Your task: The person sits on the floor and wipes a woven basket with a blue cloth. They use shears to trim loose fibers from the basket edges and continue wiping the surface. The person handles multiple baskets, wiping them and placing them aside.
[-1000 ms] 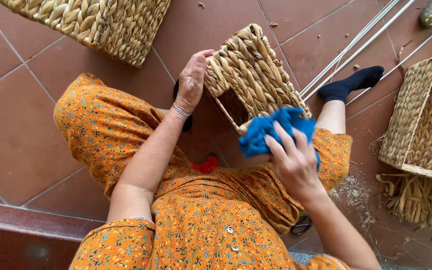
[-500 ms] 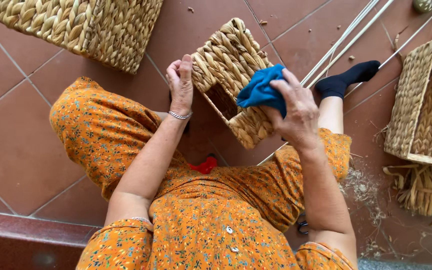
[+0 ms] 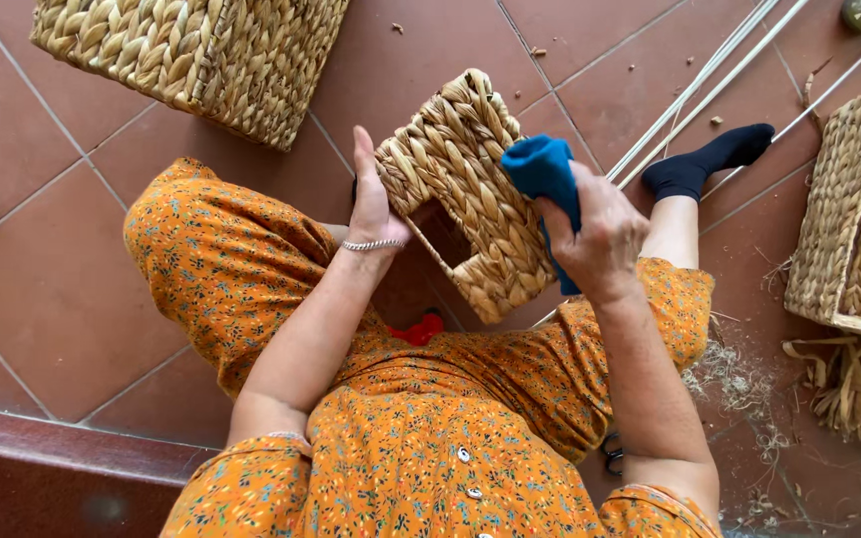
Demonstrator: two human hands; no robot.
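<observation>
A small woven straw basket [image 3: 470,189] lies tilted over my lap, its open side toward me. My left hand [image 3: 371,204] presses flat against its left end, a thin bracelet on the wrist. My right hand [image 3: 600,239] grips a bunched blue cloth [image 3: 547,171] and holds it against the basket's right side. I sit on the floor in an orange flowered dress [image 3: 430,438], one leg stretched out in a black sock [image 3: 710,159].
A large woven basket [image 3: 201,55] stands at the upper left on the red tile floor [image 3: 42,289]. Another woven basket [image 3: 854,219] sits at the right, with loose straw [image 3: 854,384] below it. Thin rods [image 3: 710,80] lie diagonally at the upper right. Scissors [image 3: 614,455] peek out by my right arm.
My right hand has carried the blue cloth up from the basket's opening onto its outer right side. The basket has turned, and my left hand has shifted to its left end.
</observation>
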